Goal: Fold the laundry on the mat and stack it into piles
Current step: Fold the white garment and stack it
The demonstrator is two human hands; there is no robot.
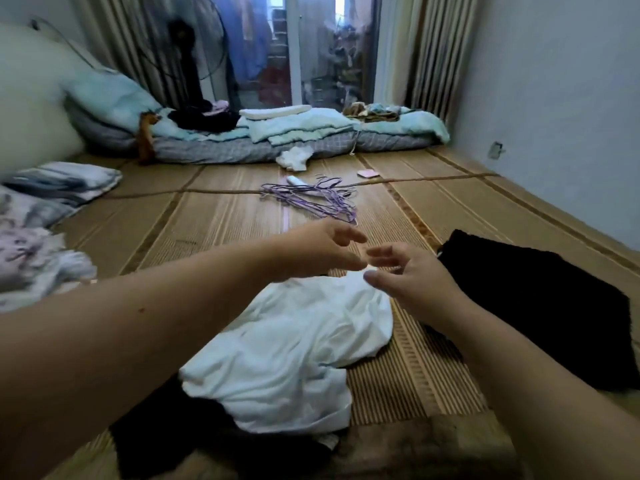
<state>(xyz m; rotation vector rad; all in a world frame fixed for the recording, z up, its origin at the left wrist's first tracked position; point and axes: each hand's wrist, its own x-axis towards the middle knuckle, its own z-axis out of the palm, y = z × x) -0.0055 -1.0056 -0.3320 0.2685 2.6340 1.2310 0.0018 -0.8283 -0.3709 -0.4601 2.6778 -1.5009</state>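
Note:
A crumpled white garment (294, 348) lies on the woven mat (214, 216) right in front of me, partly over a dark garment (166, 434) at the near edge. A black garment (540, 306) lies flat to its right. My left hand (322, 249) and my right hand (412, 271) hover close together just above the white garment's far end, fingers relaxed and spread. Neither hand holds anything. Their fingertips nearly meet.
A bundle of purple hangers (311, 199) lies on the mat ahead. Pale patterned laundry (31, 251) is piled at the left. Folded bedding (301, 129) and a standing fan (194, 53) are at the far end, with a wall on the right.

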